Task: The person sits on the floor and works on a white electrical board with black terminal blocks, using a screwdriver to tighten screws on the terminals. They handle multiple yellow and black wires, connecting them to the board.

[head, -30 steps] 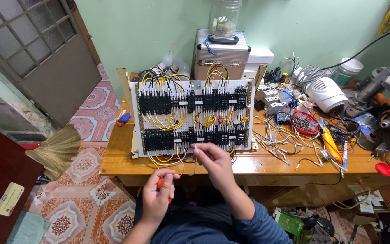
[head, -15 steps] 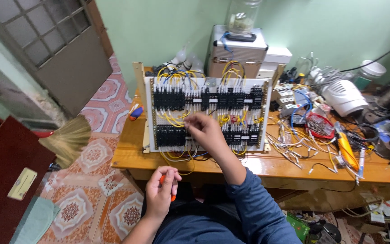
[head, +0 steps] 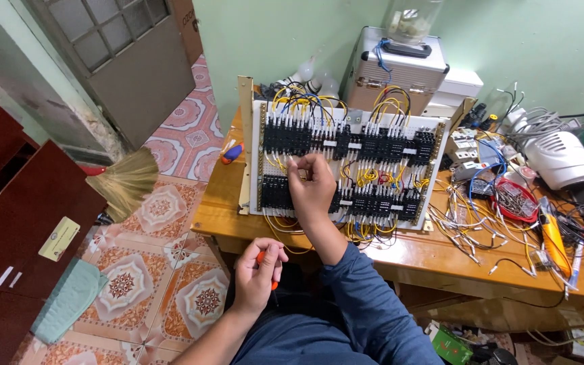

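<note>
At the centre of the frame the right hand [head: 312, 188] reaches onto the white panel of black terminal blocks and yellow wires [head: 346, 162], fingertips pinched at a yellow wire, though what they clasp is unclear. Lower down, the left hand [head: 257, 274] has its grip closed around an orange-handled screwdriver [head: 265, 267], below the wooden table [head: 434, 253] edge.

1. A home electrical workshop is shown.
2. A wired relay panel [head: 346, 162] is propped on a wooden table [head: 224, 203].
3. Loose wires [head: 471, 226] and a metal case [head: 393, 74] are seen.
4. Patterned floor tiles [head: 163, 209] and a broom [head: 126, 179] suggest a house.
</note>
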